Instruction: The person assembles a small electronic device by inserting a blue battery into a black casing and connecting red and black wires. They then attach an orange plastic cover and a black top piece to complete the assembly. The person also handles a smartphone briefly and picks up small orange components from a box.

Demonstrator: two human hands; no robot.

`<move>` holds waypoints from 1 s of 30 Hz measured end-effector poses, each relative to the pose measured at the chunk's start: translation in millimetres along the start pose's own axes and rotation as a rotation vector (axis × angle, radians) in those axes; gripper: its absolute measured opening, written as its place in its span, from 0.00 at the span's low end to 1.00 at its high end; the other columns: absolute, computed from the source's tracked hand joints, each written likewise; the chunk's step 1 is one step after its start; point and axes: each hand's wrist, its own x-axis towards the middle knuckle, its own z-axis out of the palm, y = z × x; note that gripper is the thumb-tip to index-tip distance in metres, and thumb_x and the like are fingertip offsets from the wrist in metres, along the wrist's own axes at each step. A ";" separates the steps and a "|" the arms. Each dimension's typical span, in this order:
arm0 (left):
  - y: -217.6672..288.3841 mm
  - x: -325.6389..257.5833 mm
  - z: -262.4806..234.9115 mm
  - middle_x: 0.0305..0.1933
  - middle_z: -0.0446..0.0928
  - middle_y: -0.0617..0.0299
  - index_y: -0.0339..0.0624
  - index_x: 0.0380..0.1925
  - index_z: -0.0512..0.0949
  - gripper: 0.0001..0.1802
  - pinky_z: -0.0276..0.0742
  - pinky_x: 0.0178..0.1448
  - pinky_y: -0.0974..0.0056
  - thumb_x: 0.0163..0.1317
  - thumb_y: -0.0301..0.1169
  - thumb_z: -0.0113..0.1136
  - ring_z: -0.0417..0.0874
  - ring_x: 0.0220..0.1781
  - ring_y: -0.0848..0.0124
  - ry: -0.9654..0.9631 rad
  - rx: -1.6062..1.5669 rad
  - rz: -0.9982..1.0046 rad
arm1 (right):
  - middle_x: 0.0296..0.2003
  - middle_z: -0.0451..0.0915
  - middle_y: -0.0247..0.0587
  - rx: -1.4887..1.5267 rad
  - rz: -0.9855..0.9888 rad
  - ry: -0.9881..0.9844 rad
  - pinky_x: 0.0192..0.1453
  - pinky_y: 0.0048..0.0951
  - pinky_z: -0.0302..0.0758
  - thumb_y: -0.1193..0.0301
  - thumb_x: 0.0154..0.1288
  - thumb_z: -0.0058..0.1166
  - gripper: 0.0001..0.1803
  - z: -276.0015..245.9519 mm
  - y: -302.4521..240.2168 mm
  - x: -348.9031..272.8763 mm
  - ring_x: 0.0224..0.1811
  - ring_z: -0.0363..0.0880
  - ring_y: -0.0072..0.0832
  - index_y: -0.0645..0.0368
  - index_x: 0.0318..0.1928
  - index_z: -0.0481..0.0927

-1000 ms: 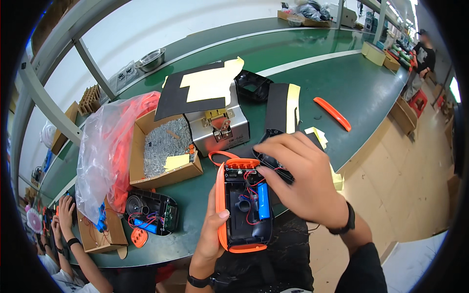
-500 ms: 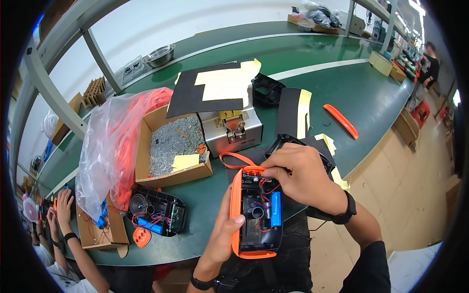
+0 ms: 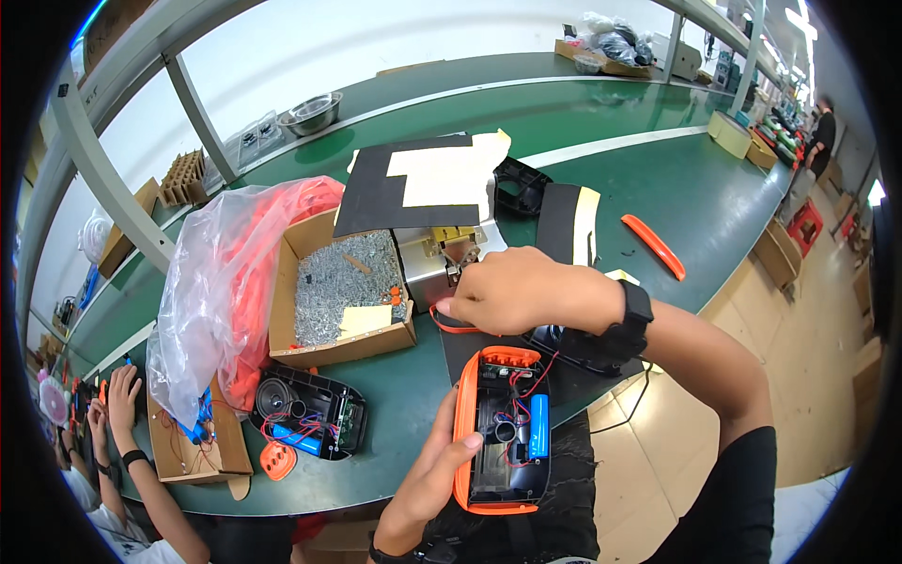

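A brown box of little screws [image 3: 343, 299] sits on the green table [image 3: 658, 179]. Beside it lies a big clear bag [image 3: 211, 282]. A metal bowl [image 3: 315, 111] stands far back.

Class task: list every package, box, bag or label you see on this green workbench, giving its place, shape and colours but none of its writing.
Cardboard box: centre-left, open, brown, filled with grey screws.
Yellow slip: small pale label lying in that box.
Plastic bag: left of the box, clear, bulging with orange parts.
Small carton: lower left edge, brown, open.
Far boxes: top right, brown, holding bagged items.
No screens or signs.
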 end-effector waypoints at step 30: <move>-3.7 2.9 -9.4 0.78 0.63 0.49 0.31 0.80 0.48 0.45 0.59 0.80 0.60 0.67 0.37 0.53 0.66 0.78 0.63 -0.013 0.013 0.048 | 0.28 0.85 0.46 0.730 -0.149 0.426 0.35 0.28 0.80 0.81 0.57 0.68 0.21 25.1 22.0 -37.5 0.30 0.87 0.30 0.66 0.50 0.75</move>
